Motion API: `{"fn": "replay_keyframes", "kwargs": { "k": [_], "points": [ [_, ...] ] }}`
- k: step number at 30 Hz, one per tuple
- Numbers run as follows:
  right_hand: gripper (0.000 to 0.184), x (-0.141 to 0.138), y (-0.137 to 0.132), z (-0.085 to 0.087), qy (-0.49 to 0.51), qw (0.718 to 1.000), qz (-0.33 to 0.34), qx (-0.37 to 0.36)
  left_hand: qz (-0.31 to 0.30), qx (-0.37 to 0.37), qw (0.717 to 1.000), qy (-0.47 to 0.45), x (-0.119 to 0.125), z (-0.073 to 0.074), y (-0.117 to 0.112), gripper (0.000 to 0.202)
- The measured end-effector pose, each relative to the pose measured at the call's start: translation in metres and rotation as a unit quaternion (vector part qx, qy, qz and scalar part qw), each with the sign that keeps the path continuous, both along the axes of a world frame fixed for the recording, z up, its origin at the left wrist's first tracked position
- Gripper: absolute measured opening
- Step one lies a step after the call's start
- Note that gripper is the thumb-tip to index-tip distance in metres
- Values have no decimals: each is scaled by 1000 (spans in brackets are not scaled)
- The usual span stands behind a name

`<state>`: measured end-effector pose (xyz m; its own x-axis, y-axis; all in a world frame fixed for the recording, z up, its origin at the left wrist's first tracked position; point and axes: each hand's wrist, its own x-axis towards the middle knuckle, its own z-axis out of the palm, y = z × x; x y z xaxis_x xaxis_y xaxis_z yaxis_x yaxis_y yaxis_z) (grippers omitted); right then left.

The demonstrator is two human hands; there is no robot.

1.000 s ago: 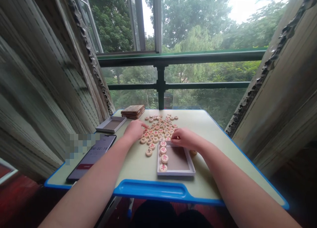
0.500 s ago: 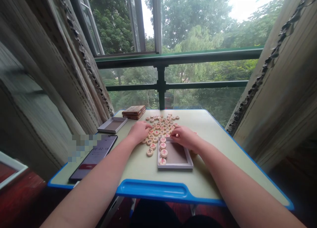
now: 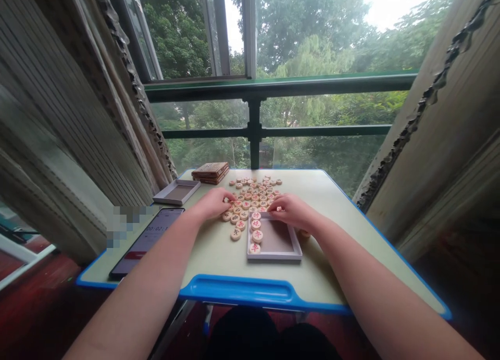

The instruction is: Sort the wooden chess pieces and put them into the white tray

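Note:
Round wooden xiangqi pieces [image 3: 246, 205] with red or dark characters lie loosely spread over the table's middle. At the left edge of the spread, my left hand [image 3: 216, 201] has its fingers bent inward, fingertips against the pieces. Whatever lies between them is hidden. A shallow open box [image 3: 279, 240] stands nearer to me, with several red-marked pieces [image 3: 257, 236] in a column along its left side. Over its back right part, my right hand [image 3: 289, 210] is closed in a pinch, a small red-marked piece [image 3: 278, 209] partly showing under the fingers.
A second shallow box [image 3: 177, 193] rests at the table's left, in front of a stack of brown boxes [image 3: 210, 172]. A phone [image 3: 146, 245] with a timer lies by my left forearm. The table [image 3: 328, 193] has a blue rim and front trough [image 3: 240, 291]. Curtains flank the window.
The view has tilted slightly, so the table sits a little higher in the picture. My left hand has shifted slightly left; my right hand stays over the box's back edge.

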<state>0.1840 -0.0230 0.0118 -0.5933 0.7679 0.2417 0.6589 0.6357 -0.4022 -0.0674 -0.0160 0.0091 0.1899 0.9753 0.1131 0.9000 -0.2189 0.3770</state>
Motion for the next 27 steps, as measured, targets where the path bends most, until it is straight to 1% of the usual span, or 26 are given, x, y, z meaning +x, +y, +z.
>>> {"fn": "replay_keyframes", "kwargs": {
  "k": [2, 4, 7, 10, 12, 13, 15, 18, 21, 24, 25, 27],
  "points": [
    [20, 0, 1, -1, 1, 1000, -3, -4, 10, 18, 1000, 16, -1, -1, 1, 21],
    [20, 0, 1, -1, 2, 1000, -8, -7, 17, 19, 999, 26, -1, -1, 0, 18],
    [19, 0, 1, -1, -6, 1000, -8, -6, 27, -4, 999, 19, -1, 1, -3, 20],
    [17, 0, 0, -1, -15, 1000, -16, 9, 18, -30, 999, -3, -1, 2, -5, 22],
    [19, 0, -1, -1, -6, 999, -28, 18, 10, -34, 999, -11, -1, 2, -5, 22],
    [22, 0, -1, -1, 0, 999, -27, 20, 8, -30, 999, -11, -1, 1, -5, 22],
    [27, -1, -2, 0, 1, 1000, -2, 14, 7, -20, 1000, -9, -2, 1, -4, 21],
    [26, 0, -3, 1, -7, 999, 41, -6, 13, -3, 1000, 3, 0, 0, -4, 22],
    [24, 0, -2, 1, -6, 999, 33, -5, 13, 49, 998, 29, 5, -2, -5, 27],
    [27, 1, 0, -1, -15, 1000, 6, 20, -24, 128, 991, 31, 13, -7, -4, 36],
    [29, 1, 1, -2, -22, 999, -6, 27, -46, 140, 989, 27, 16, -10, -4, 36],
    [33, 1, 4, -4, -35, 998, -28, 32, -100, 129, 986, 18, 20, -15, -2, 33]
  ]
}}
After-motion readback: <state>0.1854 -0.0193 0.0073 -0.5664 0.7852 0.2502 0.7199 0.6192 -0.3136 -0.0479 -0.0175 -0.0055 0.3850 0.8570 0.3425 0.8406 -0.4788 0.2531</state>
